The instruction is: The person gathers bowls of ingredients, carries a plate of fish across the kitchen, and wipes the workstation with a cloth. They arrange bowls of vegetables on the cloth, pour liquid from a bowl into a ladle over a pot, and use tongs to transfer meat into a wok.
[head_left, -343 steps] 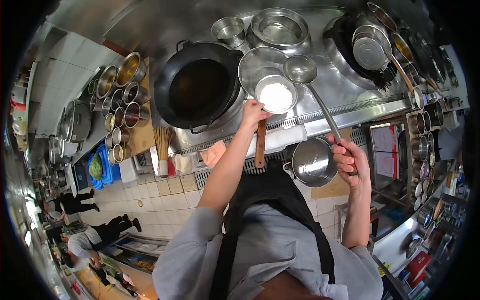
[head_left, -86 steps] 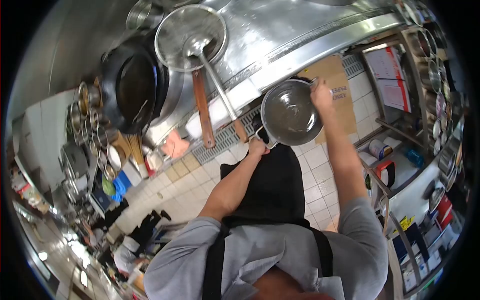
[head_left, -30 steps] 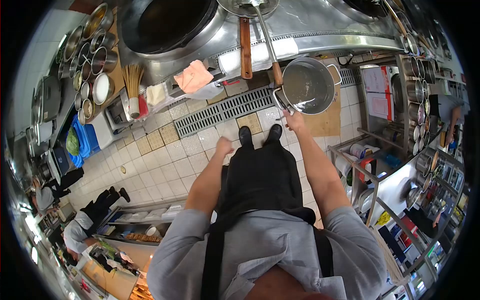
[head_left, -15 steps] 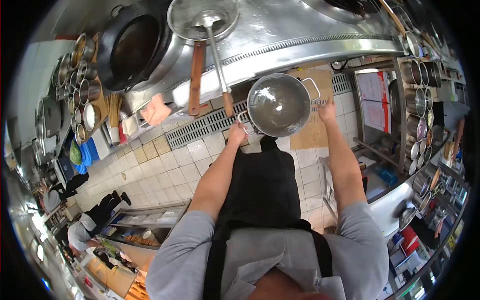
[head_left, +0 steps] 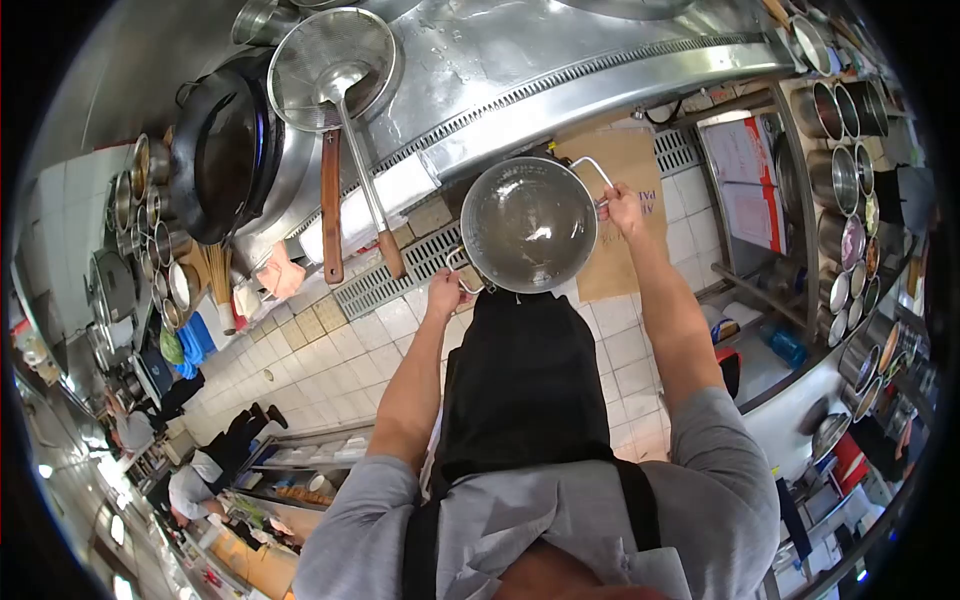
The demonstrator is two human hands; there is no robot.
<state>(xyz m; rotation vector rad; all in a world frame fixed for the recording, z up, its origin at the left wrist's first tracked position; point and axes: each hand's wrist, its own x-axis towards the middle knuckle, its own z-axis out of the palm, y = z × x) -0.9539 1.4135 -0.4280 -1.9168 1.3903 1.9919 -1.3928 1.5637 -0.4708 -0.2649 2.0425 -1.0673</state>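
Note:
Between my two hands is a round metal pot (head_left: 530, 225) with a loop handle on each side, seen from above in the head view. My left hand (head_left: 446, 292) is closed round its left handle, and my right hand (head_left: 624, 208) grips the right one. Its inside looks wet and shiny, with a bright reflection. The pot overlaps the floor and a flat sheet of cardboard (head_left: 610, 250). To its upper left, a ladle (head_left: 365, 175) and a wire-mesh strainer (head_left: 330, 200) with a wooden handle rest on the steel stove counter (head_left: 480, 75).
A black wok (head_left: 222, 150) sits at the left of the counter. Steel containers stand on a left rack (head_left: 165, 240) and a right shelf (head_left: 835, 190). A drain grate (head_left: 395, 275) crosses the tiled floor. Another person (head_left: 200, 470) works at the lower left.
The pot has shifted left with both hands still on its handles. My view has turned a little, so the counter, strainer and wok appear further left.

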